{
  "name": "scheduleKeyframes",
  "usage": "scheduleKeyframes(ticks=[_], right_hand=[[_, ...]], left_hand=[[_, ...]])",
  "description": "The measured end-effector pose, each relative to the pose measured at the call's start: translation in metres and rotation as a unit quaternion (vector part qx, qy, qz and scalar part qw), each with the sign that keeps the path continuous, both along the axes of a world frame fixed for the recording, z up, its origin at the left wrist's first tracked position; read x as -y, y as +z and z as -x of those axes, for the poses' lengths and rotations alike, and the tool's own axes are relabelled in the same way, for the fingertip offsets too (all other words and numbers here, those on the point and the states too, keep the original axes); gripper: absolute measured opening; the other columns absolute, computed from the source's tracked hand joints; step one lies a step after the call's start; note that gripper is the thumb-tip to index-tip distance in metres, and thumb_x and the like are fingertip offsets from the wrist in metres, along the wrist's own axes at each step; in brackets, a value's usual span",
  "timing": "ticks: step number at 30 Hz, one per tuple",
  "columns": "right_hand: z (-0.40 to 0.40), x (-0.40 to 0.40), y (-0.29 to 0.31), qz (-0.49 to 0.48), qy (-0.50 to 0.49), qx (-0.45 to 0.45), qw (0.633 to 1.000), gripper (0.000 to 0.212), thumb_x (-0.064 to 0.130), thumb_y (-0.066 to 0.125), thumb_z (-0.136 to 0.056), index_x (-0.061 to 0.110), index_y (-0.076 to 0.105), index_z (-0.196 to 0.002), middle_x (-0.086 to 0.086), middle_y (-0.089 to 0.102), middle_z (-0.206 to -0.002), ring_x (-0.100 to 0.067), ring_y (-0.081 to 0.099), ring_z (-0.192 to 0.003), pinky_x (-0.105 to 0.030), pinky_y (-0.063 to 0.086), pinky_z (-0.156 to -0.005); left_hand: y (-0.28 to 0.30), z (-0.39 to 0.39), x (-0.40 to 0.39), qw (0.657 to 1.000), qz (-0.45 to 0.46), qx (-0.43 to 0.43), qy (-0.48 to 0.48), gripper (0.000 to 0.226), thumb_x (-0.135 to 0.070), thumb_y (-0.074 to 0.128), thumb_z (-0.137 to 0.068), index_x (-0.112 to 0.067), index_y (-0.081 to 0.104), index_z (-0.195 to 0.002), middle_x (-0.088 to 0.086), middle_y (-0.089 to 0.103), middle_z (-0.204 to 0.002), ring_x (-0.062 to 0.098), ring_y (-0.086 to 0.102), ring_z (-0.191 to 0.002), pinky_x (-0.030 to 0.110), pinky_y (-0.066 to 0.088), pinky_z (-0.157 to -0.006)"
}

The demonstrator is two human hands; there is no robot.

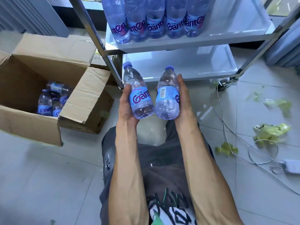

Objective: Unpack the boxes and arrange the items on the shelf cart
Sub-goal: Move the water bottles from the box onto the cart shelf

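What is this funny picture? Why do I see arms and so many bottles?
The camera sits on a person's head and looks down, so you see their own arms. The left hand holds one water bottle, and the right hand holds another bottle. In front stands a metal shelf cart with a row of bottles on one shelf. To the left, an open cardboard box on the floor has more bottles inside. Green scraps and a white cable lie on the tiles.
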State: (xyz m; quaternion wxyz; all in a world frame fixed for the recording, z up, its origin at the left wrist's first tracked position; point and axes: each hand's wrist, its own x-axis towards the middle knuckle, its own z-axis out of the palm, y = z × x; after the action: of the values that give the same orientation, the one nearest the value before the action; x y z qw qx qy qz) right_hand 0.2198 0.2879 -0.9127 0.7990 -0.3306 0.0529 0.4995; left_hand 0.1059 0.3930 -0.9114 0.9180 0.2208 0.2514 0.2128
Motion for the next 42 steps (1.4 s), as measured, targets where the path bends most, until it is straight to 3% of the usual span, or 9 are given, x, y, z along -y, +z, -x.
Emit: scheduleKeyframes(ticks=[5, 10, 15, 19, 26, 29, 35, 39, 42], right_hand=[[-0.004, -0.006, -0.010, -0.061, 0.057, -0.069, 0.994, 0.056, 0.068, 0.049, -0.086, 0.014, 0.057, -0.098, -0.010, 0.055, -0.098, -0.021, 0.059, -0.078, -0.030, 0.052, -0.070], [-0.021, -0.004, -0.012, -0.058, 0.061, -0.038, 0.996, 0.039, 0.044, 0.065, -0.077, 0.009, 0.061, -0.093, -0.012, 0.061, -0.088, -0.026, 0.061, -0.075, -0.033, 0.053, -0.070], [-0.035, -0.008, -0.014, 0.000, -0.022, -0.001, 1.000, 0.025, 0.029, 0.074, -0.078, 0.011, 0.064, -0.092, -0.006, 0.063, -0.084, -0.023, 0.062, -0.073, -0.035, 0.053, -0.070], [-0.048, -0.007, -0.012, 0.070, -0.047, 0.063, 0.994, 0.028, 0.028, 0.078, -0.078, 0.012, 0.066, -0.098, -0.007, 0.068, -0.086, -0.023, 0.065, -0.072, -0.036, 0.054, -0.072], [-0.088, -0.007, 0.013, 0.198, -0.133, 0.394, 0.887, 0.033, 0.013, 0.085, -0.062, 0.020, 0.072, -0.092, -0.012, 0.073, -0.091, -0.021, 0.067, -0.081, -0.046, 0.056, -0.079], [-0.119, -0.010, 0.032, 0.227, -0.181, 0.473, 0.832, 0.038, 0.018, 0.081, -0.064, 0.019, 0.070, -0.100, 0.001, 0.074, -0.092, -0.011, 0.067, -0.083, -0.031, 0.056, -0.075], [-0.206, -0.008, 0.062, 0.256, -0.300, 0.495, 0.774, 0.057, 0.006, 0.079, -0.071, 0.008, 0.061, -0.125, -0.002, 0.069, -0.116, -0.016, 0.065, -0.107, -0.038, 0.055, -0.091], [-0.269, -0.011, 0.075, 0.278, -0.295, 0.514, 0.756, 0.063, 0.009, 0.079, -0.077, 0.000, 0.053, -0.134, -0.012, 0.060, -0.133, -0.024, 0.056, -0.125, -0.045, 0.046, -0.103], [-0.302, -0.023, 0.082, 0.273, -0.283, 0.531, 0.751, 0.063, 0.009, 0.078, -0.077, 0.004, 0.053, -0.135, -0.007, 0.061, -0.133, -0.019, 0.055, -0.124, -0.040, 0.046, -0.103]], left_hand=[[0.000, -0.006, 0.003, 0.994, 0.085, 0.041, -0.059, 0.064, -0.046, 0.055, -0.082, -0.002, 0.045, -0.127, 0.017, 0.061, -0.114, 0.026, 0.062, -0.091, 0.033, 0.052, -0.084], [-0.008, -0.004, -0.004, 1.000, 0.006, -0.018, 0.003, 0.041, -0.038, 0.077, -0.068, -0.006, 0.073, -0.093, 0.010, 0.068, -0.086, 0.020, 0.066, -0.073, 0.032, 0.057, -0.070], [-0.013, -0.007, -0.011, 0.998, -0.008, -0.062, 0.024, 0.038, -0.035, 0.056, -0.092, -0.004, 0.061, -0.113, 0.013, 0.066, -0.092, 0.024, 0.065, -0.079, 0.036, 0.056, -0.076], [-0.014, -0.023, -0.008, 0.997, 0.001, -0.079, 0.019, 0.057, -0.035, 0.076, -0.071, -0.004, 0.056, -0.114, 0.012, 0.060, -0.093, 0.022, 0.061, -0.077, 0.033, 0.055, -0.073], [-0.004, -0.082, -0.014, 0.931, -0.233, -0.243, 0.140, 0.030, -0.014, 0.085, -0.073, -0.002, 0.070, -0.096, 0.009, 0.072, -0.081, 0.020, 0.066, -0.070, 0.033, 0.055, -0.067], [0.015, -0.118, -0.020, 0.892, -0.356, -0.240, 0.138, 0.032, -0.016, 0.084, -0.067, -0.004, 0.071, -0.093, 0.004, 0.074, -0.083, 0.015, 0.066, -0.072, 0.028, 0.054, -0.067], [0.051, -0.198, -0.006, 0.849, -0.437, -0.230, 0.187, 0.047, -0.004, 0.085, -0.066, -0.008, 0.069, -0.110, 0.002, 0.074, -0.100, 0.011, 0.071, -0.089, 0.019, 0.054, -0.074], [0.057, -0.231, -0.005, 0.846, -0.430, -0.235, 0.212, 0.046, -0.005, 0.085, -0.067, -0.005, 0.068, -0.110, 0.005, 0.073, -0.101, 0.012, 0.070, -0.088, 0.018, 0.054, -0.074], [0.056, -0.244, -0.003, 0.843, -0.437, -0.235, 0.209, 0.044, -0.007, 0.085, -0.067, -0.004, 0.068, -0.107, 0.008, 0.073, -0.100, 0.018, 0.070, -0.089, 0.023, 0.055, -0.075]])
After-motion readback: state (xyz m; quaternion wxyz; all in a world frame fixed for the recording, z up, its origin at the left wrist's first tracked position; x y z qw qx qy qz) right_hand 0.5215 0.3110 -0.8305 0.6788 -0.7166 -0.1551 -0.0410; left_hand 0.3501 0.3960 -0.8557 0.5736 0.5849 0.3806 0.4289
